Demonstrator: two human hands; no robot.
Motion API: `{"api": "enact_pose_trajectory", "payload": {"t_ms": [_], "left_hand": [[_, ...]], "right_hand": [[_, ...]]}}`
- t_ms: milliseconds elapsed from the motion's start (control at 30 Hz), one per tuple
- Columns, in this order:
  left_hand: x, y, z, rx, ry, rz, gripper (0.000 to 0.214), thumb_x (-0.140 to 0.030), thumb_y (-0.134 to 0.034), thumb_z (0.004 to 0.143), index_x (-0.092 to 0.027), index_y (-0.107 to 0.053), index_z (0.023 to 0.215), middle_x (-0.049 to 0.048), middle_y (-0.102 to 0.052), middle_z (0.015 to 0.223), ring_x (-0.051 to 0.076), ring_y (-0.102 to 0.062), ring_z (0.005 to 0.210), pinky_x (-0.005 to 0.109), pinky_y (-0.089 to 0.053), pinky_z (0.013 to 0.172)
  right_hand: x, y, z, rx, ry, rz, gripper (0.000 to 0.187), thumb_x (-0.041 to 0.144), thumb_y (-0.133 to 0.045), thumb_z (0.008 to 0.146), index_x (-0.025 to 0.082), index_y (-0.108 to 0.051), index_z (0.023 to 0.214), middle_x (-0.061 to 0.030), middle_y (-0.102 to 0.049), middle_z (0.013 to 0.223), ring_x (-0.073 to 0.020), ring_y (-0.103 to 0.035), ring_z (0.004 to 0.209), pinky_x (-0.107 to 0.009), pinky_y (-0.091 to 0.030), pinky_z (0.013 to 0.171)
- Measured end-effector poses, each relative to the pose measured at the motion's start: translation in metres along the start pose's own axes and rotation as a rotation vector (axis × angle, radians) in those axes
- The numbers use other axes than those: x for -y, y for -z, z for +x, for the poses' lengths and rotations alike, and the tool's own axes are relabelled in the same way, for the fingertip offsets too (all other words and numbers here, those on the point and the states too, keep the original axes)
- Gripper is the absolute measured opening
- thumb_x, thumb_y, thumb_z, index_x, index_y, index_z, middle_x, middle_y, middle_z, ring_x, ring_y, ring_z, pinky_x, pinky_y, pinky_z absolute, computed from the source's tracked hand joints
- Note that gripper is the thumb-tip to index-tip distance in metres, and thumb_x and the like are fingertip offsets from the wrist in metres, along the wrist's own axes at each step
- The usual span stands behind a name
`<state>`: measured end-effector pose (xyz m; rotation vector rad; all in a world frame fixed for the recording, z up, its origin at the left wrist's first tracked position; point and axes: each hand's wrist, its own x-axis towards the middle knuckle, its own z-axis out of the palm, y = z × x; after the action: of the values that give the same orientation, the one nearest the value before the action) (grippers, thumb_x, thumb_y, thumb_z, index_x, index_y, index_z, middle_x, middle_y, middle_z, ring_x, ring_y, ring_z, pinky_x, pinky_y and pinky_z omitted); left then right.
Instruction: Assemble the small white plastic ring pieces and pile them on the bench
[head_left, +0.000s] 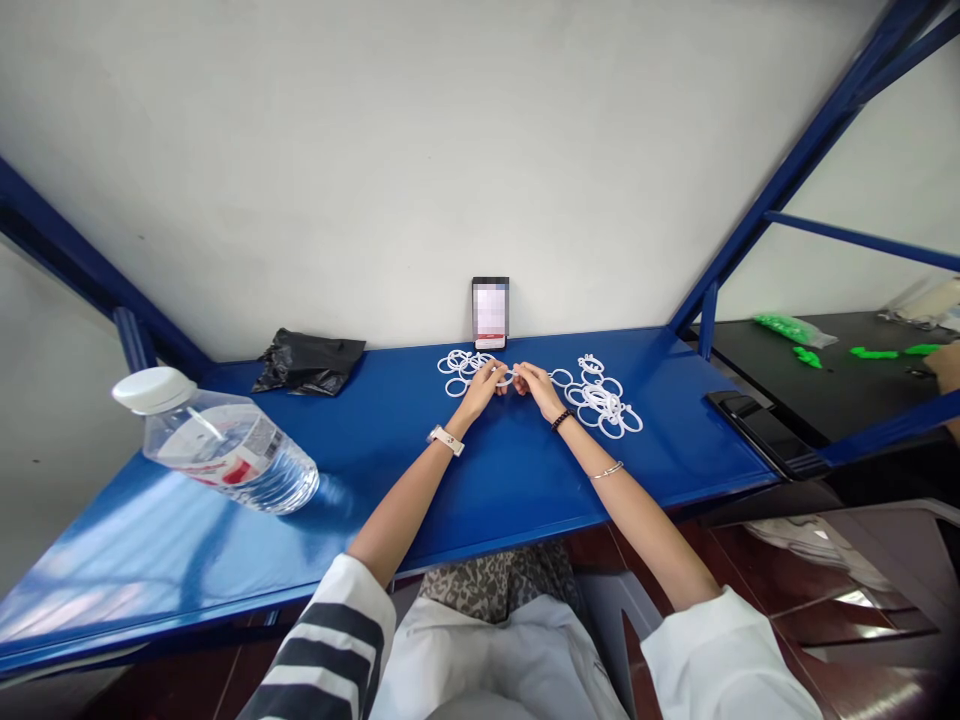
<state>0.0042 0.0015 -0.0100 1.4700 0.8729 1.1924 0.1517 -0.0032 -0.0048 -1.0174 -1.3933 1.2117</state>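
My left hand (484,388) and my right hand (536,388) are close together over the blue table, fingers closed on a white ring (508,379) that spans the gap between them. Beside my left hand lies a small group of white rings (455,387), partly hidden behind it. Right of my right hand is a larger heap of white rings (602,402), some overlapping or linked. One more white ring (561,377) lies between that heap and my right hand. How the held ring joins the others is too small to tell.
A phone (491,312) leans upright against the wall behind my hands. A black plastic bag (309,362) lies at the back left, and a large water bottle (225,450) stands nearer. A dark phone-like object (761,430) rests at the right edge. Blue metal posts (709,310) flank the table (495,490).
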Motion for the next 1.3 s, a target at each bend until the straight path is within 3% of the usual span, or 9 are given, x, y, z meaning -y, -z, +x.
{"api": "enact_pose_trajectory", "payload": {"t_ms": [800, 1300], "left_hand": [[0.0012, -0.0004, -0.0001, -0.010, -0.015, 0.003, 0.035, -0.051, -0.054, 0.086, -0.018, -0.049, 0.074, -0.0022, -0.054, 0.058, 0.010, -0.049, 0.055, 0.025, -0.040, 0.059], [0.0056, 0.0013, 0.0014, 0.006, -0.014, 0.029, 0.036, -0.051, -0.051, 0.087, -0.019, -0.047, 0.071, -0.0013, -0.054, 0.059, 0.012, -0.051, 0.057, 0.026, -0.041, 0.061]], "right_hand": [[0.0005, -0.0017, 0.0006, -0.039, 0.081, -0.070, 0.041, 0.058, -0.060, 0.076, 0.022, -0.046, 0.061, 0.0035, -0.048, 0.058, -0.0117, -0.045, 0.055, -0.026, -0.037, 0.055], [0.0008, -0.0006, -0.0004, -0.022, 0.048, -0.036, 0.043, 0.059, -0.062, 0.075, 0.022, -0.048, 0.059, 0.0031, -0.049, 0.057, -0.0118, -0.045, 0.054, -0.026, -0.037, 0.055]]}}
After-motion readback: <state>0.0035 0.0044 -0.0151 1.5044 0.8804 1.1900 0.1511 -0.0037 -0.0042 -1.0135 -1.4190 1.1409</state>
